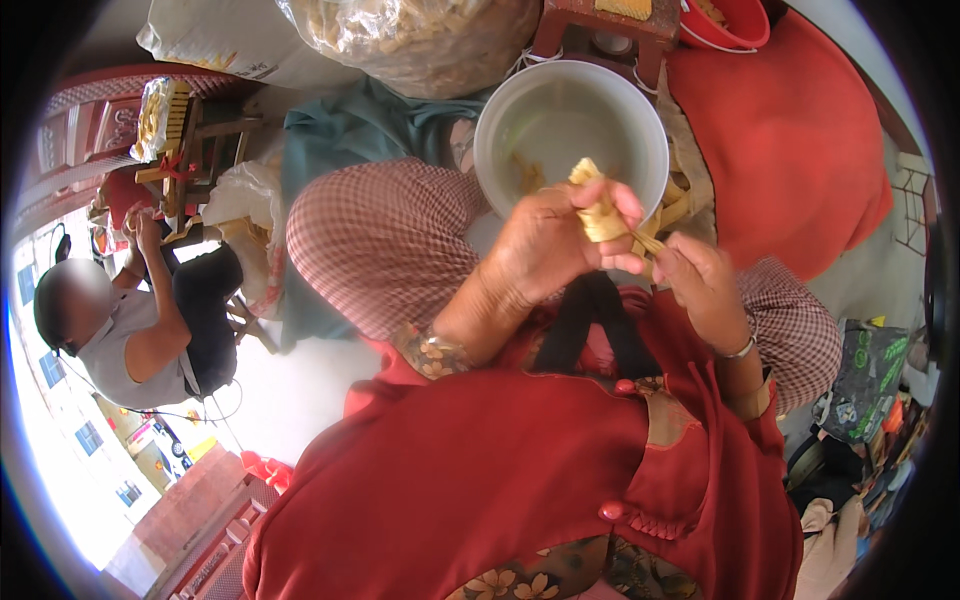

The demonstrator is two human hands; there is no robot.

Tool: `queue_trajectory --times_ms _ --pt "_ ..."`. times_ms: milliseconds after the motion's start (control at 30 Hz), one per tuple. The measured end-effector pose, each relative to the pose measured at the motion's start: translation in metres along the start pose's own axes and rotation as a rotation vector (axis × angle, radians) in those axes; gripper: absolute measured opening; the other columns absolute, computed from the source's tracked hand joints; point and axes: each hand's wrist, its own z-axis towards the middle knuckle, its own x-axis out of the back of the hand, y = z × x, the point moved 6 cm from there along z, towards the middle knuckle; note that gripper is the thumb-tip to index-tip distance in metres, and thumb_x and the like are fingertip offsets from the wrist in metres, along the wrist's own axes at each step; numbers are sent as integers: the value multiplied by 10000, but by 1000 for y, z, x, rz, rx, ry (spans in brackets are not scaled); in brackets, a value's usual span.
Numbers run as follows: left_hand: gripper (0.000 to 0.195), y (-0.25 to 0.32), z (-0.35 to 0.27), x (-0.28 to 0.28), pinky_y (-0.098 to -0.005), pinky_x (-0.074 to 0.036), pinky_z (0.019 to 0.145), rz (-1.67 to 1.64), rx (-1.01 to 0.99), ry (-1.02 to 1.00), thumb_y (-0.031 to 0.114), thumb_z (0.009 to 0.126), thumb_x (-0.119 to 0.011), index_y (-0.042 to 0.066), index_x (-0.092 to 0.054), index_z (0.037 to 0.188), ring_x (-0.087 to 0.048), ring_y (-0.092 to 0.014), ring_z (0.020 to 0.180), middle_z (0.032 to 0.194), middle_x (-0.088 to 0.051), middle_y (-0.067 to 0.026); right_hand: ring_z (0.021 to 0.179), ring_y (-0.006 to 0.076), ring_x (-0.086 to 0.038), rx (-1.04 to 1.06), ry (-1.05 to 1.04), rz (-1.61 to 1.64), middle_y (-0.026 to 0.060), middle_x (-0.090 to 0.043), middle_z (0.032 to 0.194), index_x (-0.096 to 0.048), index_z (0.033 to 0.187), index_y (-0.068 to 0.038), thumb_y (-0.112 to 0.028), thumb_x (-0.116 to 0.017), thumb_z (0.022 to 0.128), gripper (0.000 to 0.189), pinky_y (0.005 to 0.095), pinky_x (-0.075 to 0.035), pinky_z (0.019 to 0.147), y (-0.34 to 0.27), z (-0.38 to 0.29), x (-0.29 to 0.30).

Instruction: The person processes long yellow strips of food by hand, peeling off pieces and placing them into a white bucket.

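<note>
My left hand (559, 232) holds a small bundle of yellowish wrapped strips (600, 217) over the near edge of a white bucket. The bundle has a frayed, folded top and a thin twisted tail. The fingers and thumb of my right hand (694, 281) pinch that tail at its lower right. The white bucket (482, 142) stands between my knees and holds cloudy liquid, with a few yellowish pieces low inside it. More flat yellowish strips (679, 202) lie on brown cloth just right of the bucket.
A reddish-brown stool (555, 37) stands behind the bucket, beside a clear plastic bag of pale pieces (420, 37). Red cloth (780, 150) covers something at the right, below a red basin (739, 34). A seated person (142, 337) works at the left near a wooden stand (199, 142).
</note>
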Motion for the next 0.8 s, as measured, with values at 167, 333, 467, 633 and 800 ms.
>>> queue_trajectory --times_ms 167,333,467,633,800 --pt "473 12 0 3 -448 -548 719 -27 -35 3 384 943 -476 -74 -558 1029 -532 -185 700 963 -556 -134 572 117 -409 132 29 -60 77 -463 622 -492 715 8 -180 -525 935 292 287 -349 526 -10 -8 8" --pt "544 19 8 -1 -337 -546 565 582 -46 333 453 915 -524 -76 -556 1037 -522 -135 611 846 -549 -119 592 106 -448 130 165 -64 77 -492 649 -532 797 10 -178 -533 932 232 280 -368 522 6 6 10" --pt "374 26 12 3 -236 -435 412 792 -65 423 314 875 -630 -39 -572 984 -449 -81 457 640 -520 -41 607 102 -462 -233 60 181 77 -504 662 -535 878 23 -180 -534 932 210 275 -380 525 15 11 2" --pt "206 33 20 10 -219 -350 382 767 -99 505 195 850 -661 16 -579 911 -379 -54 422 570 -453 24 583 130 -491 61 132 112 108 -478 635 -516 857 22 -184 -536 921 216 301 -401 535 2 39 -10" --pt "139 59 10 14 -230 -372 405 453 -209 478 123 834 -641 24 -561 890 -385 -47 447 639 -514 6 556 178 -438 175 43 -20 123 -447 622 -503 767 16 -174 -541 910 241 302 -389 534 -26 46 1"
